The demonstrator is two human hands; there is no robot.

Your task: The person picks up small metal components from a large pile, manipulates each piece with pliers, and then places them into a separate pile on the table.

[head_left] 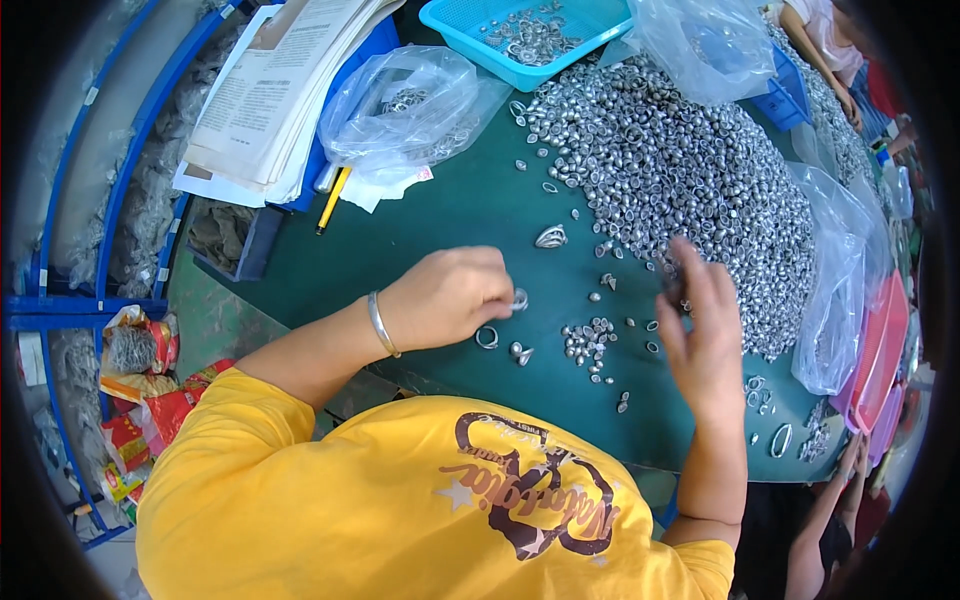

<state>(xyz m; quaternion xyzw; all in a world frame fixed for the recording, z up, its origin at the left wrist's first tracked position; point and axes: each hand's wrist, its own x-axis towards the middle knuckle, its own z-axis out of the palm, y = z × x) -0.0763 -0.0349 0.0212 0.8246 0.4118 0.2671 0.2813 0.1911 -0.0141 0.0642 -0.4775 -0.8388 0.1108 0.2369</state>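
My left hand [450, 298], with a silver bangle on its wrist, is closed in a pinch on a silver ring [519, 300] above the green table. Just below it lie another ring [487, 338] and a small silver piece [521, 353]. My right hand [708, 335] hovers at the near edge of a big heap of small silver metal pieces [690, 160]. Its thumb and fingers are apart, somewhat blurred, and no piece shows between them. Between my hands sits a small cluster of silver pieces [588, 342]. A larger silver ring [550, 236] lies farther off.
A light blue basket [480, 57] holds more metal pieces at the back. Clear plastic bags [832, 290] flank the heap. Papers [265, 110], a yellow pen [333, 200] and a dark bin [232, 240] are at left. Pink trays [880, 350] and other people's arms [820, 50] appear at right.
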